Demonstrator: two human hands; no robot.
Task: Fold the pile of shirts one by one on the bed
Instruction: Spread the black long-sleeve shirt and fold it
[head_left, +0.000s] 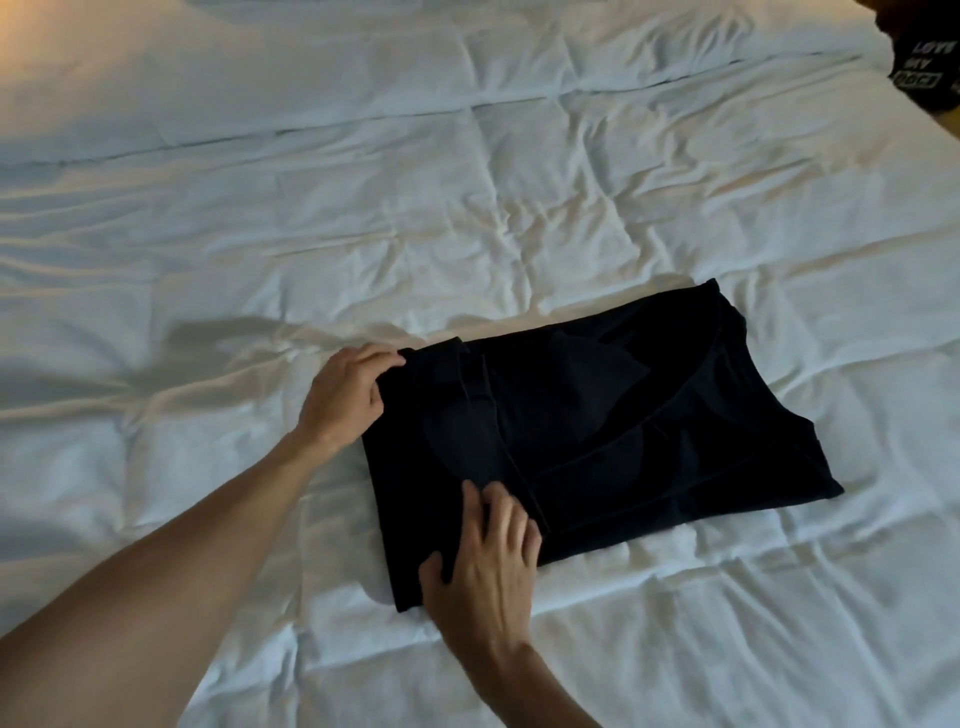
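Head view: shirt pile (922, 62) cut off.

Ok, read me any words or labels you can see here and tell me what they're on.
"LOVE": white print on the dark garment at the bed's far right corner.
Two more lines sit below it: too blurred to read.
Black shirt under both hands: no text shows.

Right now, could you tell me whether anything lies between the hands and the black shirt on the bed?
Nothing visible does. The left hand grips the black shirt at its far-left corner, and the right hand rests on its near edge.
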